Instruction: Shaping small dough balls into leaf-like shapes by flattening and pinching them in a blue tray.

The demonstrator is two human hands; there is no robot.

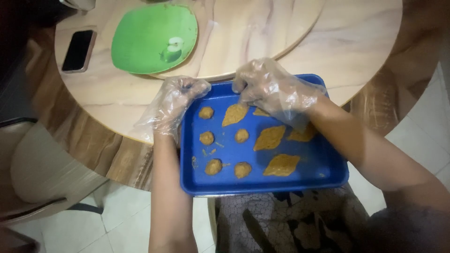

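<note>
A blue rectangular tray (328,164) juts over the table's near edge, above my lap. On it lie several small round dough balls (206,137) at the left and several flat leaf-shaped dough pieces (281,165) at the right. My left hand (176,100), in a loose clear plastic glove, rests at the tray's far left corner with fingers curled and nothing visible in it. My right hand (269,86), gloved too, presses its fingertips down beside the far leaf-shaped piece (234,114) at the tray's far edge.
A green square plate (150,35) with an apple picture sits on a round wooden turntable (262,33) at the centre of the marble-look table (108,93). A black phone (78,50) lies far left. A beige chair (42,173) stands at my left over the white tiled floor.
</note>
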